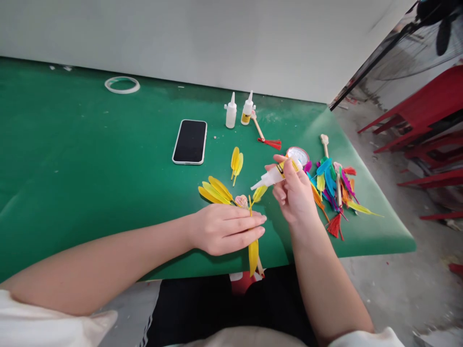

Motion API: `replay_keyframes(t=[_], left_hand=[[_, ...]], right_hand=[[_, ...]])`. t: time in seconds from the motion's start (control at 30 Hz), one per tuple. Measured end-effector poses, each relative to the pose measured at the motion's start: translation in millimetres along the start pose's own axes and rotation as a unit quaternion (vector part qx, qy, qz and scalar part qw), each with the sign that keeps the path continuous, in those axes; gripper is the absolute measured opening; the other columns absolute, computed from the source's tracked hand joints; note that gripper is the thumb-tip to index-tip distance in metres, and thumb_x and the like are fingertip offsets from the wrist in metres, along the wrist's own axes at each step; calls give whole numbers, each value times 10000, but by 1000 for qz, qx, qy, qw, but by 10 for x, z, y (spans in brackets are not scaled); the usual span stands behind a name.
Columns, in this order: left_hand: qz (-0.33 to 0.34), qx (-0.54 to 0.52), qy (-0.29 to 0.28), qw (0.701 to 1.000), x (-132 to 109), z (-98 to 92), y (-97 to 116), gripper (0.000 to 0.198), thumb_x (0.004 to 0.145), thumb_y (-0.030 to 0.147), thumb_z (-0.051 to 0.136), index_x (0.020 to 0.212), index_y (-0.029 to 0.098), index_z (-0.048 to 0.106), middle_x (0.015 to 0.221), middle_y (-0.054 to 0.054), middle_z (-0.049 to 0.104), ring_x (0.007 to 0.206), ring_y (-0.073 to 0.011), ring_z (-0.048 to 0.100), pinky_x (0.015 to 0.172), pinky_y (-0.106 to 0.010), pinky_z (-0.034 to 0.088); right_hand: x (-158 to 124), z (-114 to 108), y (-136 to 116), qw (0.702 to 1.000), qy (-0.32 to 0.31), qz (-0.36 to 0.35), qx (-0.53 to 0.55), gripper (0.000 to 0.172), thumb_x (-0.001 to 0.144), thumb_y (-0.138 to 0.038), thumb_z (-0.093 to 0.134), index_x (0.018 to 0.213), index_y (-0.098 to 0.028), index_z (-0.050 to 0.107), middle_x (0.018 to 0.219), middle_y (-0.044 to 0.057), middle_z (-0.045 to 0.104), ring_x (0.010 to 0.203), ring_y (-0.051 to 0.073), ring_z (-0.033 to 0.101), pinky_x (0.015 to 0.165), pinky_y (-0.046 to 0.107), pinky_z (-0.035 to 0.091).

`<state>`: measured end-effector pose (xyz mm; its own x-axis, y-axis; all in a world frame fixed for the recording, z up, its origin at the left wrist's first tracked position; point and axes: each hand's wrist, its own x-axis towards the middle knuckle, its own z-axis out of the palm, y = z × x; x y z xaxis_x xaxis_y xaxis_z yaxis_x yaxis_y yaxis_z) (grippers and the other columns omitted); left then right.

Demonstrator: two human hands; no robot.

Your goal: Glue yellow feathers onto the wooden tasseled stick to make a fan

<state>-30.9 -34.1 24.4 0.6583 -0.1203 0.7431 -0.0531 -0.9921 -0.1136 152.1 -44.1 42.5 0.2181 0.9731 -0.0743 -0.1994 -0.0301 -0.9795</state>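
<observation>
My right hand (295, 195) grips a small white glue bottle (270, 178) with a yellow label, its nozzle tilted down to the left. Close to the table's front edge, my left hand (228, 229) is closed around a yellow feather (253, 256); its quill points up and its broad end hangs down. A wooden stick (260, 266) also shows below that hand, and a pink heart-like piece (241, 201) above it; the fingers hide whether they join. Several yellow feathers (216, 190) fan out beyond my left knuckles. Another yellow-green feather (259, 193) lies under the nozzle.
On the green table (90, 154) lie a phone (190, 141), a tape roll (122, 85) and loose yellow feathers (236, 163). Two glue bottles (230, 112) stand by a tasselled stick (258, 127). Coloured feathers (329, 178) heap at right near a round container (298, 155). Red chairs (427, 111) stand beyond.
</observation>
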Motion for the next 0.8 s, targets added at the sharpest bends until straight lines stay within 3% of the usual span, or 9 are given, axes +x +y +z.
replay_keyframes(t=[0.33,0.57,0.67,0.8], left_hand=[[-24,-24,-16,999,-91,41,10,179,826,135,527,962,170,638,1061,-87,658,1006,-173,612,859,-254,531],[-39,-55,-10,998,-137,53,14,232,788,108,574,1014,127,624,1094,-134,636,1013,-201,608,865,-280,528],[-41,-65,-7,997,-134,53,12,243,775,97,593,1016,109,622,1087,-147,637,1013,-206,608,876,-282,520],[-54,-68,-1,996,-136,61,15,220,798,112,570,1008,145,624,1087,-120,642,1010,-186,610,879,-272,518]], right_hand=[[-67,24,-74,999,-23,-8,-44,502,769,-564,501,1149,-236,524,865,10,632,315,9,385,244,178,229],[-60,-39,-128,993,-102,64,14,447,712,-322,632,1142,-240,542,928,-2,615,452,35,496,326,162,398],[-60,-40,-131,993,-102,63,-6,398,676,-279,665,1060,-202,593,751,-17,613,450,47,499,349,160,409],[-48,-18,-84,998,-43,4,-54,296,690,-363,654,910,-166,644,536,-44,536,351,43,415,308,173,339]])
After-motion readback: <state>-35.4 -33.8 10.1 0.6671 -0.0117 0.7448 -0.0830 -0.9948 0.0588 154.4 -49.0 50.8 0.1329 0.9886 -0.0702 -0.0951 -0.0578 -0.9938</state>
